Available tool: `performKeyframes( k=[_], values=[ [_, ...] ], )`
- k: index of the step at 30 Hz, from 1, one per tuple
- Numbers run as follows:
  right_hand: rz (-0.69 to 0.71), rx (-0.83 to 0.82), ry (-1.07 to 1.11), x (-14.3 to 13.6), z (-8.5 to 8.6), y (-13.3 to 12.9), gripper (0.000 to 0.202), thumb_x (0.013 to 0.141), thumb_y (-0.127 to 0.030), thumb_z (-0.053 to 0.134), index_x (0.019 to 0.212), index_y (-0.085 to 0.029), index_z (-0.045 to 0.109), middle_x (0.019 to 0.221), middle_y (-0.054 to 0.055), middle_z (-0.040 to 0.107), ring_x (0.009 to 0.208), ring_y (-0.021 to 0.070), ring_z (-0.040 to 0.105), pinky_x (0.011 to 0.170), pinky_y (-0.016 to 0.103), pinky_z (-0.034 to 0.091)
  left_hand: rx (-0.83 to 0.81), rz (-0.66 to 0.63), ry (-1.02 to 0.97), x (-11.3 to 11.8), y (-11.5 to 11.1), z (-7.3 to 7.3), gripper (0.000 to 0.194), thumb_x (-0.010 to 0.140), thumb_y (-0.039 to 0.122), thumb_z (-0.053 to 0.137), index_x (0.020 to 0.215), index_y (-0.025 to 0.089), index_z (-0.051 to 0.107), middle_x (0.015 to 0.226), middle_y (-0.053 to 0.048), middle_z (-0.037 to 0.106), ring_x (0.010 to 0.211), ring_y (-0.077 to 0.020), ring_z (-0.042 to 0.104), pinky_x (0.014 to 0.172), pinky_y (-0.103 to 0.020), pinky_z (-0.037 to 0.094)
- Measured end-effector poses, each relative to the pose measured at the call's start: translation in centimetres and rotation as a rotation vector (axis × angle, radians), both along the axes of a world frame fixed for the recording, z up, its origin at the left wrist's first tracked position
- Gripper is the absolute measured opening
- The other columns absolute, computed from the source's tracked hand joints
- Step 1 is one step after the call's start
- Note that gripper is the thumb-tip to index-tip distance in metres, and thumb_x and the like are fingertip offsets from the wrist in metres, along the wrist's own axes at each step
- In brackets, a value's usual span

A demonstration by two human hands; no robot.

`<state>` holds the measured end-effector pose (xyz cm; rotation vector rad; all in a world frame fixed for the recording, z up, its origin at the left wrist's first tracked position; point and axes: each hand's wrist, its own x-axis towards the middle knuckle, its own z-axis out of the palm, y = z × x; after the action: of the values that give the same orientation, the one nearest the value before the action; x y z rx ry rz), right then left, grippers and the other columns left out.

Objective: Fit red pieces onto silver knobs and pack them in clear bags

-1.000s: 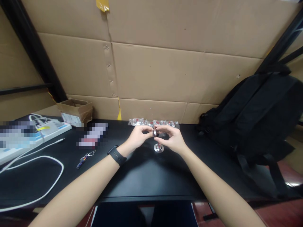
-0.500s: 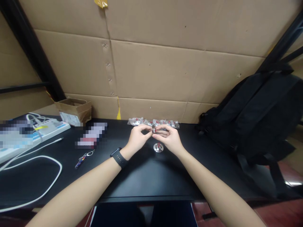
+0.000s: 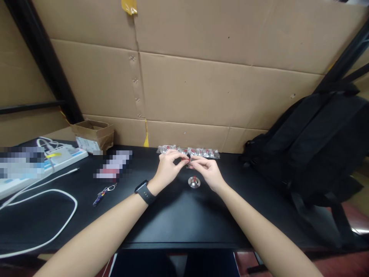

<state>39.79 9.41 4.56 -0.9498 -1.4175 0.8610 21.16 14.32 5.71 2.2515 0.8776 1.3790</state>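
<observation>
My left hand (image 3: 170, 170) is closed in a pinch at the rim of a small silver finger cymbal (image 3: 188, 157), raised above the black table. The thumb and fingers of my right hand (image 3: 210, 174) meet at the red cord of that same cymbal; fingertips partly cover both cymbal and cord. Just below the hands, a second silver finger cymbal (image 3: 194, 183) lies on the tabletop, its red loop sticking up from the middle. Behind the hands, several clear plastic packets (image 3: 204, 153) with shiny and red contents lie in a row.
A black backpack (image 3: 314, 161) stands on the right. To the left are a keychain (image 3: 100, 195), a blurred-out flat item (image 3: 113, 165), an open cardboard box (image 3: 95, 134), a power strip (image 3: 66, 163) and a white cable (image 3: 75, 204). Cardboard panels (image 3: 187, 88) wall the back.
The held cymbal has turned between my fingers. My right fingers have drawn together into a pinch at its red cord. The view has shifted slightly.
</observation>
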Motion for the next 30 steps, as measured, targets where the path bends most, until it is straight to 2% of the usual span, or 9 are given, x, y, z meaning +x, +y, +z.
performKeyframes(
  k=[5,9,14,17,21,26,30],
  values=[
    [-0.044,-0.044,0.052,0.0,-0.1,0.2,0.031,0.074,-0.042,0.083,0.093,-0.018,0.081,0.094,0.009,0.079,0.086,0.0262,0.075,0.087,0.044,0.061,0.032,0.075,0.136,0.0,-0.5,0.3,0.01,0.091,0.032,0.067,0.091,0.027,0.075,0.1,-0.001,0.076,0.108,-0.0244,0.06,0.1,-0.044,0.033],
    [-0.073,-0.095,0.069,-0.3,-0.1,0.2,0.032,0.072,-0.042,0.084,0.09,-0.016,0.081,0.098,0.011,0.079,0.086,0.0263,0.075,0.086,0.042,0.061,0.06,0.068,0.175,0.1,-0.8,0.1,0.01,0.094,0.029,0.064,0.092,0.028,0.074,0.1,0.0,0.076,0.108,-0.0232,0.06,0.098,-0.044,0.03],
    [-0.091,-0.158,0.028,-0.1,-0.3,0.4,0.034,0.07,-0.042,0.085,0.091,-0.016,0.081,0.098,0.011,0.079,0.09,0.0271,0.074,0.09,0.043,0.059,0.045,0.042,0.183,0.2,-0.5,-0.3,0.01,0.094,0.026,0.063,0.093,0.027,0.073,0.101,0.0,0.076,0.107,-0.0232,0.061,0.095,-0.043,0.032],
    [-0.08,-0.125,-0.017,0.3,-0.5,0.5,0.03,0.072,-0.041,0.084,0.09,-0.017,0.081,0.103,0.011,0.078,0.095,0.0268,0.073,0.094,0.043,0.056,0.028,0.005,0.161,0.2,-0.2,-0.4,0.009,0.092,0.028,0.065,0.091,0.027,0.074,0.099,0.0,0.076,0.105,-0.023,0.061,0.096,-0.042,0.035],
    [-0.088,-0.041,-0.098,0.7,-0.5,0.6,0.021,0.076,-0.039,0.08,0.081,-0.018,0.081,0.106,0.011,0.075,0.097,0.026,0.072,0.092,0.041,0.056,-0.001,-0.072,0.121,-0.1,0.3,-0.4,0.008,0.091,0.03,0.068,0.09,0.027,0.075,0.095,0.0,0.076,0.101,-0.0219,0.063,0.097,-0.04,0.039],
    [-0.09,0.021,-0.141,0.8,0.6,0.2,0.014,0.078,-0.033,0.077,0.077,-0.019,0.079,0.099,0.009,0.075,0.094,0.0238,0.07,0.088,0.037,0.056,0.007,-0.153,0.177,0.1,0.1,-0.9,0.007,0.089,0.031,0.071,0.088,0.028,0.078,0.095,-0.001,0.075,0.102,-0.0222,0.063,0.096,-0.041,0.038],
    [-0.061,-0.017,-0.172,0.9,1.6,-0.3,0.015,0.081,-0.032,0.074,0.079,-0.018,0.079,0.094,0.008,0.076,0.088,0.0226,0.071,0.084,0.036,0.057,-0.01,-0.097,0.142,1.2,-1.1,-1.5,0.006,0.088,0.03,0.073,0.089,0.028,0.078,0.094,-0.001,0.075,0.1,-0.022,0.063,0.093,-0.041,0.038]
  ],
)
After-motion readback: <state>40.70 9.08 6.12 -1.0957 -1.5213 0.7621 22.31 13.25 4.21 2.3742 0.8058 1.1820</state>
